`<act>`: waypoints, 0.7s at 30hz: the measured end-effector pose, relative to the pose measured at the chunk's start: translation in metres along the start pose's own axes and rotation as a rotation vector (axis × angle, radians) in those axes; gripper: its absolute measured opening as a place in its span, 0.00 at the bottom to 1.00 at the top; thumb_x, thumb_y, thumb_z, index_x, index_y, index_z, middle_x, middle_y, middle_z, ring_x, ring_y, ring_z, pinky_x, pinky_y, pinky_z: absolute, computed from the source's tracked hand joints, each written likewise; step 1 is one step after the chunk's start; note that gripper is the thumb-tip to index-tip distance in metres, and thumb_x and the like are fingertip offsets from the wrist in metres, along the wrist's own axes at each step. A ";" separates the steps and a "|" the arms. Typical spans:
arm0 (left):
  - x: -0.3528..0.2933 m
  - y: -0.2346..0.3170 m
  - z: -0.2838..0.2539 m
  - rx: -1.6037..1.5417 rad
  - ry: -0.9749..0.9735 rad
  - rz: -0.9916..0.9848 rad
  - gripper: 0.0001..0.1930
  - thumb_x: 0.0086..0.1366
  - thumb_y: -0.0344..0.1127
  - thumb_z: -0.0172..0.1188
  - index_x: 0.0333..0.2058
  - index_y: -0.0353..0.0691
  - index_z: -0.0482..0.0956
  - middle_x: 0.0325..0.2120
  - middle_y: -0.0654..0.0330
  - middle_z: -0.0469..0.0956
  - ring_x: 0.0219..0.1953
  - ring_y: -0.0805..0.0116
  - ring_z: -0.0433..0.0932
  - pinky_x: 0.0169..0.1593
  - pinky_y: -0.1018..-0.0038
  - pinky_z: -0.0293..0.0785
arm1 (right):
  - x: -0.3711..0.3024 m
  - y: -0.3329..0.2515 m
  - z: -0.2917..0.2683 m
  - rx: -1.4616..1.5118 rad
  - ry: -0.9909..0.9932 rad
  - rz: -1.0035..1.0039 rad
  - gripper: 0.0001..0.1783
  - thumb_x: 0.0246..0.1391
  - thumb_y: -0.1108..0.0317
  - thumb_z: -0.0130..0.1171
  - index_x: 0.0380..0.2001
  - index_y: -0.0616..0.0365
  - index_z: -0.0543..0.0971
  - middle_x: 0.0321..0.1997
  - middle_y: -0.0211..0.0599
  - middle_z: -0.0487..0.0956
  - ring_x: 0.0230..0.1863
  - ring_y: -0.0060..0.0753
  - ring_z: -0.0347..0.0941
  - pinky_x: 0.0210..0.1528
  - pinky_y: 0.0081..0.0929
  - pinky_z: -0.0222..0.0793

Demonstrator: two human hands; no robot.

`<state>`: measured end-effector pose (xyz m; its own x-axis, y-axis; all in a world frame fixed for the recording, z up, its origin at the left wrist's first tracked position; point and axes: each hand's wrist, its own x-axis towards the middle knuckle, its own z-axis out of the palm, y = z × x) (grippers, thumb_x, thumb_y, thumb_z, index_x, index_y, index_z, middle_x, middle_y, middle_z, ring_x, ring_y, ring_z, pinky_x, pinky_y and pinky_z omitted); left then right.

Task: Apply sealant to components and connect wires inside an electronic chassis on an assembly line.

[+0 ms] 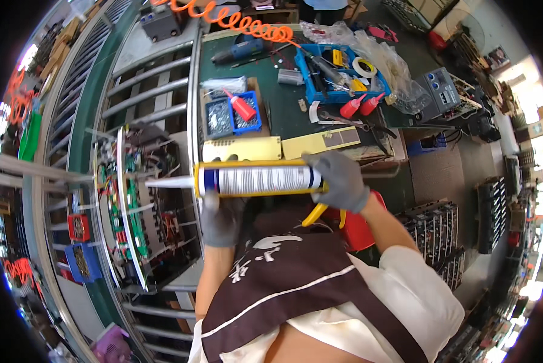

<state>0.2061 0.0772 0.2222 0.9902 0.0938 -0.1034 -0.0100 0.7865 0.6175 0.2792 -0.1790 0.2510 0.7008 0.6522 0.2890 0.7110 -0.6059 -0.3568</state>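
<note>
A yellow caulking gun (315, 214), loaded with a white and blue sealant cartridge (265, 180), lies level across in front of my apron. Its pale tapered nozzle (170, 182) points left, toward the frame of circuit boards. My left hand (221, 221), in a grey glove, grips the front end, with the thumb on the near side and fingertips showing beyond the far side. Around the rear end of the gun closes my right hand (339, 180), also gloved. The yellow handle and trigger hang below that hand, toward my body.
Left is a roller conveyor (153, 91) bearing a frame with green circuit boards (129, 209). The green bench ahead holds blue screw bins (245, 115), yellow panels (320, 142), red bottles (352, 107) and a blue tool basket (338, 95). An orange coiled hose (241, 23) hangs above.
</note>
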 end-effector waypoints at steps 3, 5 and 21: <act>-0.028 -0.015 -0.020 -0.265 0.284 -0.096 0.19 0.56 0.35 0.56 0.47 0.35 0.68 0.43 0.54 0.74 0.48 0.58 0.73 0.56 0.64 0.68 | -0.034 -0.045 0.016 -0.010 -0.093 0.118 0.40 0.27 0.63 0.66 0.53 0.51 0.70 0.38 0.39 0.71 0.41 0.42 0.68 0.45 0.38 0.64; -0.039 -0.025 -0.026 -0.476 0.225 -0.151 0.19 0.53 0.33 0.55 0.44 0.34 0.69 0.42 0.50 0.74 0.48 0.55 0.73 0.57 0.62 0.67 | -0.049 -0.073 0.024 -0.226 0.029 0.183 0.40 0.27 0.63 0.65 0.53 0.51 0.70 0.44 0.38 0.70 0.48 0.42 0.65 0.51 0.40 0.60; -0.091 -0.051 -0.082 -0.832 0.473 -0.100 0.06 0.57 0.31 0.57 0.32 0.37 0.73 0.30 0.55 0.77 0.38 0.57 0.77 0.52 0.55 0.70 | -0.158 -0.067 0.100 2.110 -0.143 0.877 0.35 0.58 0.43 0.40 0.57 0.62 0.60 0.53 0.45 0.68 0.55 0.46 0.64 0.62 0.45 0.54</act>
<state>0.1048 0.0786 0.1360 0.8348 0.0962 -0.5421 -0.2045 0.9684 -0.1430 0.1151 -0.1956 0.1410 0.6267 0.6602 -0.4140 -0.7700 0.4427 -0.4595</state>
